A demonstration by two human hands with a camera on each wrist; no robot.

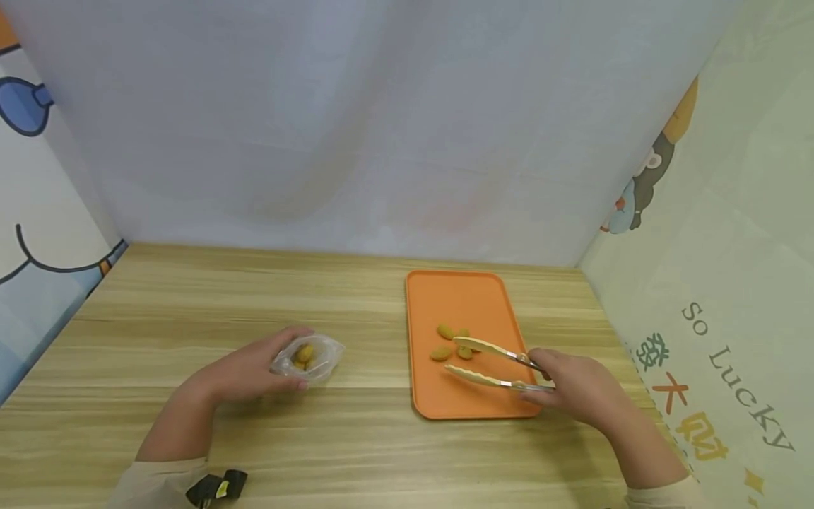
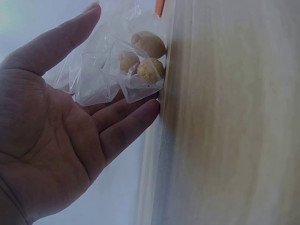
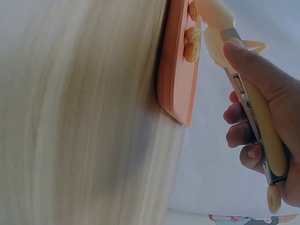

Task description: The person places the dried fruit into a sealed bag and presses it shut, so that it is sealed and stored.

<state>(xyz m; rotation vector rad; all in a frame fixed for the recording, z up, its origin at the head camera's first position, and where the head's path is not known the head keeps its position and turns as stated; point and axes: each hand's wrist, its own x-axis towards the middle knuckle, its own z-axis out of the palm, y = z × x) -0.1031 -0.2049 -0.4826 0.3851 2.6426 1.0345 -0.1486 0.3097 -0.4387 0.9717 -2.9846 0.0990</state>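
My left hand holds a clear plastic bag on the wooden table, thumb on one side and fingers on the other. Inside the bag lie several golden-brown, rough round lumps; their exact kind is unclear. In my right hand is a pair of tongs with cream-coloured ends and metal arms. Its two arms are spread apart over an orange tray. Several similar brown lumps rest on the tray around the tong tips. I cannot tell whether the tips touch any.
The pale wooden table carries the bag left of the tray. A plain light cloth hangs along the back edge. Printed panels stand at the right and left sides.
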